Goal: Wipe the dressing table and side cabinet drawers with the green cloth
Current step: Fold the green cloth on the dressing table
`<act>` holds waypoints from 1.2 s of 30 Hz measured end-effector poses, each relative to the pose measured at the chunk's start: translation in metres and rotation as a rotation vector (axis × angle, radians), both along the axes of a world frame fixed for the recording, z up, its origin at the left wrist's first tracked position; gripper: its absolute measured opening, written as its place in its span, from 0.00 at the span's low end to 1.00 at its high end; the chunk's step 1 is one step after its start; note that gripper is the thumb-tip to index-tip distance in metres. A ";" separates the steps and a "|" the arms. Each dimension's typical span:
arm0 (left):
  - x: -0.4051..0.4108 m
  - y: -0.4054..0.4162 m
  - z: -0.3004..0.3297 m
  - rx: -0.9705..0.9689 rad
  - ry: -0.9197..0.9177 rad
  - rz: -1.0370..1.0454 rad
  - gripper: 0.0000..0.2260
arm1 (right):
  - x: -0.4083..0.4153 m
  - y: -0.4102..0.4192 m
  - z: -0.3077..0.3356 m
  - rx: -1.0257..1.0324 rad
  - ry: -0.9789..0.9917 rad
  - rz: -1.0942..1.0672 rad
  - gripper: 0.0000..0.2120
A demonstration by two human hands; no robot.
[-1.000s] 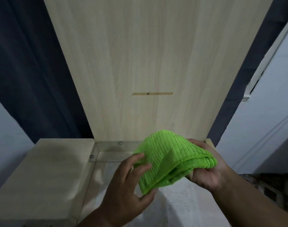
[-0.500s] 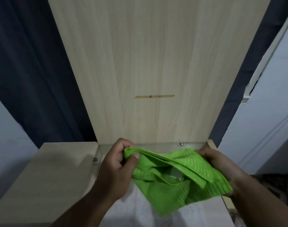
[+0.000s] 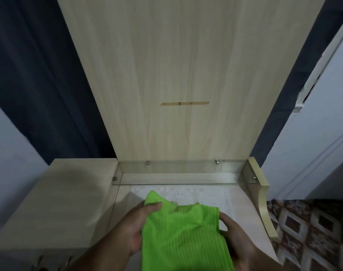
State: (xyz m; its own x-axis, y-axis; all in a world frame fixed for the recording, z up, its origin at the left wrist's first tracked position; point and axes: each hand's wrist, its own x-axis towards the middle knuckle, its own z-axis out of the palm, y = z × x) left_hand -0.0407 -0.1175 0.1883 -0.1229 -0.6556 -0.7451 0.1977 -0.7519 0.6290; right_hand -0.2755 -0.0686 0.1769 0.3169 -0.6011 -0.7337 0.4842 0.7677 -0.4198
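The green cloth is pinched at its upper edge by the left hand and gripped along its right side by the right hand, and is held spread above the dressing table, probably so that a broad face is presented for wiping. One cloth and two hands are counted. One side cabinet is seen just left, untouched.

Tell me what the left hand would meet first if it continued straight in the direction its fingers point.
Probably the green cloth that the left hand already grips; beyond it lies the right hand, though depth is unclear.
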 end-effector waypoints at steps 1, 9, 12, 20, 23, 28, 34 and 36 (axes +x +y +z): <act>0.000 0.002 -0.007 -0.045 -0.023 0.042 0.20 | -0.001 0.001 -0.006 0.011 -0.006 0.005 0.30; 0.005 0.009 -0.022 -0.324 0.054 0.507 0.33 | -0.007 -0.007 -0.017 -0.170 0.187 0.009 0.30; 0.014 0.021 -0.033 -0.330 0.147 0.565 0.28 | -0.017 -0.026 -0.012 -0.270 0.051 -0.213 0.29; -0.010 0.044 -0.047 -0.250 0.170 0.516 0.24 | 0.030 -0.005 -0.044 -0.179 0.205 -0.078 0.20; -0.005 0.044 -0.042 -0.306 0.064 0.413 0.15 | 0.015 -0.014 -0.044 -0.188 0.163 -0.203 0.15; 0.003 0.046 -0.042 -0.398 -0.069 0.240 0.11 | -0.001 -0.003 -0.045 -0.127 0.133 -0.060 0.18; 0.009 0.057 -0.065 -0.307 -0.248 0.240 0.09 | -0.018 0.000 -0.054 -0.078 0.354 -0.136 0.18; 0.009 0.052 -0.062 -0.302 -0.266 0.215 0.09 | -0.019 -0.003 -0.053 -0.066 0.398 -0.139 0.21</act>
